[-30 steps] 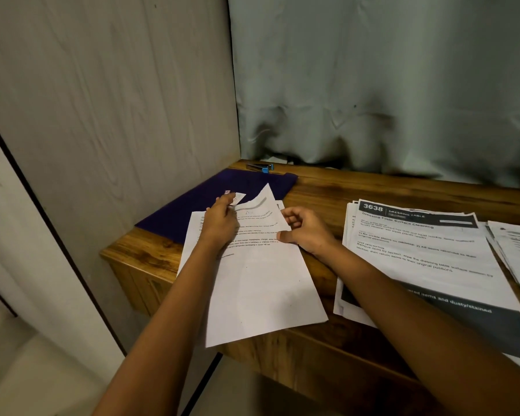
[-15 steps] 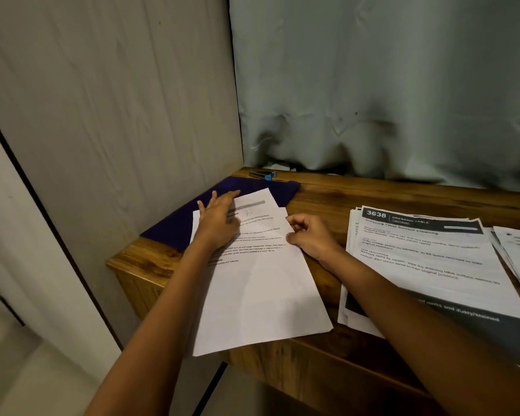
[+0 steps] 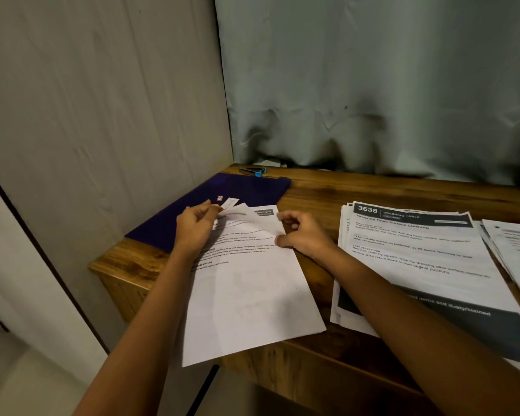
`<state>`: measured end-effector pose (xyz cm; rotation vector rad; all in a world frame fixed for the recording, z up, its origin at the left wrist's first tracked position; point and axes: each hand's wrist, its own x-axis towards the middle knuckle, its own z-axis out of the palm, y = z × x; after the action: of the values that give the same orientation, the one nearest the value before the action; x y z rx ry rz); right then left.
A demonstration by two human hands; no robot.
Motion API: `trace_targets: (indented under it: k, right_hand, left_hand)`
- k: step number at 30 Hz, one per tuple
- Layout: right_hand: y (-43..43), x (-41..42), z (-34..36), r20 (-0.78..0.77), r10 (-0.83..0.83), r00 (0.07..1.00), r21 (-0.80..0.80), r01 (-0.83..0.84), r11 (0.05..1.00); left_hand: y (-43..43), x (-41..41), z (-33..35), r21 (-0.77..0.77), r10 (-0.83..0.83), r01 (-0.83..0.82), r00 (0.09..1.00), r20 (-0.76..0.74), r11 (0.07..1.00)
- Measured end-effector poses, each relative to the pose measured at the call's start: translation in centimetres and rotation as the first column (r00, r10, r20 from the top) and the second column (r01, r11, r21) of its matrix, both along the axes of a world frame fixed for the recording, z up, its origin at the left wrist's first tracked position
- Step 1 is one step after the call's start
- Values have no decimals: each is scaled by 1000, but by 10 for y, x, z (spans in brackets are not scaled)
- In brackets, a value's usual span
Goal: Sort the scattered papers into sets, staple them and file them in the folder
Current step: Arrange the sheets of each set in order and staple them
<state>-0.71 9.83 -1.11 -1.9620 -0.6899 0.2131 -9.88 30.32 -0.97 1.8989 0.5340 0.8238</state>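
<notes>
half a second ago the left hand (image 3: 195,231) lay flat on the paper set (image 3: 246,298) with its fingers spread. now the fingers are curled and pinch the upper corner of the top sheet (image 3: 246,219). that sheet is lifted and bent back, so the printed header of the sheet below shows.

the right hand (image 3: 305,237) is almost where it was, at the right edge of the set in the middle of the frame. its fingers are curled and the thumb lies on the paper edge. if it really pinches the paper, i cannot tell.

the set lies left of centre on the wooden table (image 3: 357,190). its lower end hangs over the front edge and its upper end rests on the purple folder (image 3: 237,187), which is flat beside the left wall. the stapler (image 3: 254,171) lies behind the folder, near the curtain, and no hand touches it. a bigger stack (image 3: 418,259) lies at the right of the frame.

i think the person is checking the pages of this set. no staple is visible, and the set is not yet filed.
</notes>
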Motion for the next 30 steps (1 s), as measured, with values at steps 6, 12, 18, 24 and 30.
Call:
trace_targets:
  k: [6, 12, 18, 24, 30]
  right_hand:
    - [5, 7, -3, 48, 18, 999, -229, -7, 973]
    - [1, 2, 4, -159, 73, 985, -84, -87, 993]
    - [2, 2, 5, -229, -3, 974, 215, 53, 975]
    - [8, -1, -2, -111, -90, 990, 267, 117, 957]
    - [9, 3, -5, -76, -117, 990, 273, 134, 953]
  left_hand:
    - [-4, -3, 2, 15, -115, 115, 993, 18, 993]
    - [-8, -4, 4, 27, -110, 109, 994, 27, 994]
    - [-8, -5, 3, 17, -117, 116, 993, 29, 993]
    - [-7, -5, 2, -26, -169, 170, 985, 38, 985]
    - [-5, -3, 0, -57, -179, 182, 982, 54, 982]
